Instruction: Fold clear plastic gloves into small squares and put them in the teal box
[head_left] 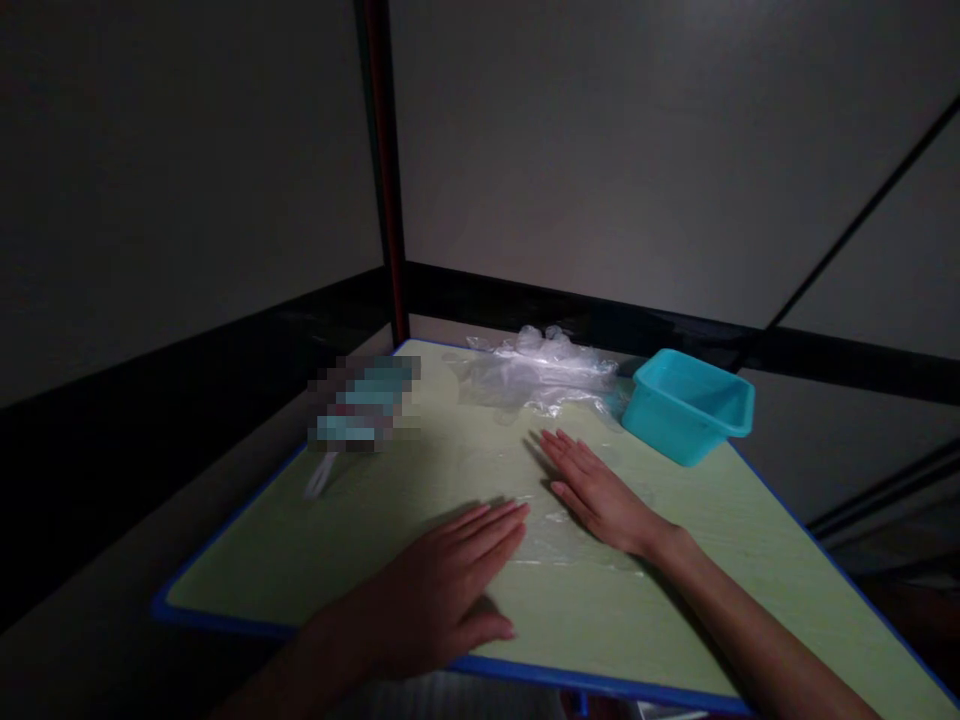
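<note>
A thin, clear plastic sheet or bag [577, 550] lies flat on the pale green table; its exact kind is hard to make out. Over its upper right part, my right hand [600, 495] rests with the fingers stretched out and the palm down. My left hand [450, 590] is at the sheet's left side, fingers extended together and thumb apart, fingertips at its edge. Neither hand grips anything. Behind them sits a crumpled pile of clear plastic [536, 375] with rounded, finger-like ends at the top.
A turquoise plastic tub [675, 415] stands at the table's back right. On the left side lies a pixelated item [364, 405] with a white strap-like end. Blue edging [225, 625] borders the table [247, 560]. Walls rise close behind and to the left.
</note>
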